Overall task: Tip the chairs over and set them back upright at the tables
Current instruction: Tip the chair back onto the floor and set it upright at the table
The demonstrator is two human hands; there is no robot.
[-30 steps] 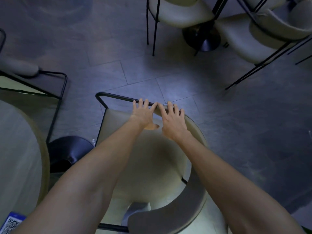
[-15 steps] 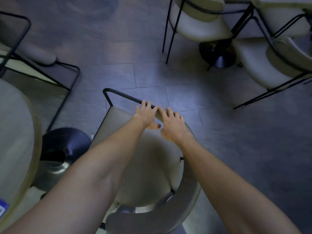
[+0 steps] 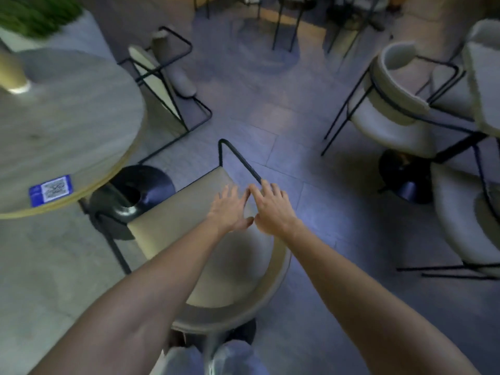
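While both hands lie side by side on the cream chair point(image 3: 216, 255), the left hand point(image 3: 230, 209) rests flat and spread on its cushion and the right hand point(image 3: 273, 209) curls its fingers over the black frame bar point(image 3: 240, 161). Left of this chair stands a round table point(image 3: 67, 125) on a black pedestal base point(image 3: 135, 196). Beyond it another chair point(image 3: 162, 79) lies tipped over. To the right, upright chairs point(image 3: 392, 104) crowd a second pedestal point(image 3: 405, 174).

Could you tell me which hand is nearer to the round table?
Left. The left hand rests on the chair seat on the round table's side; the right hand lies beyond it, farther away.
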